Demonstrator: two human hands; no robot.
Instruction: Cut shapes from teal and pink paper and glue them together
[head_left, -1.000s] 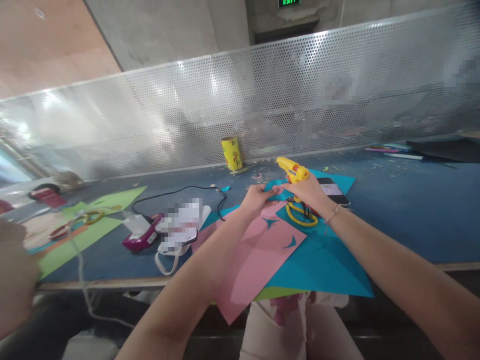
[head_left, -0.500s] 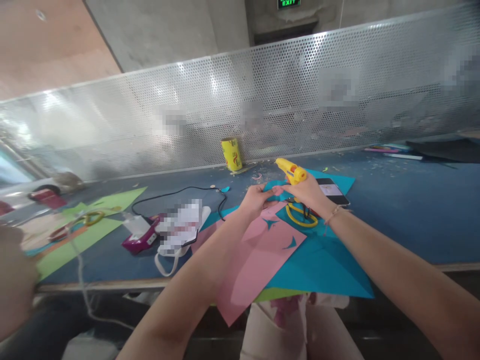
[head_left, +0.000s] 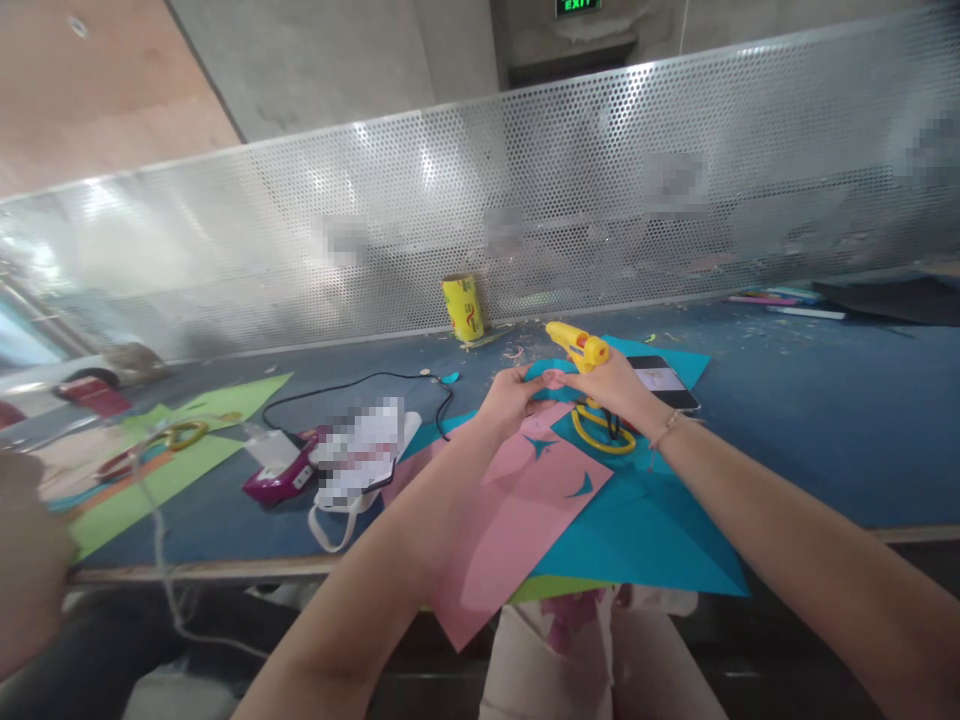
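Note:
My left hand (head_left: 510, 400) is closed, pinching the left edge of a small blue paper cutout (head_left: 553, 366). A small pink paper circle (head_left: 555, 379) lies on the middle of that cutout. My right hand (head_left: 606, 382) is closed round a yellow glue gun (head_left: 577, 344) whose nozzle points up and left. Fingers of the same hand reach the pink circle's right side. Just below are scissors with yellow handles (head_left: 604, 432), partly hidden by my right hand. Under both hands lie a pink paper sheet (head_left: 495, 530) and a larger blue sheet (head_left: 652, 530).
A phone (head_left: 664, 380) lies right of my right hand. Behind stands a yellow can-like cylinder (head_left: 463, 308) before a perforated metal screen (head_left: 420, 200). To the left are a purple device (head_left: 281, 480) with a black cable, green paper (head_left: 172, 485) and another person's arm (head_left: 30, 560).
The glue gun has shifted slightly left and down with my right hand. More of the pink circle and blue cutout shows between my fingers. My left hand has barely moved.

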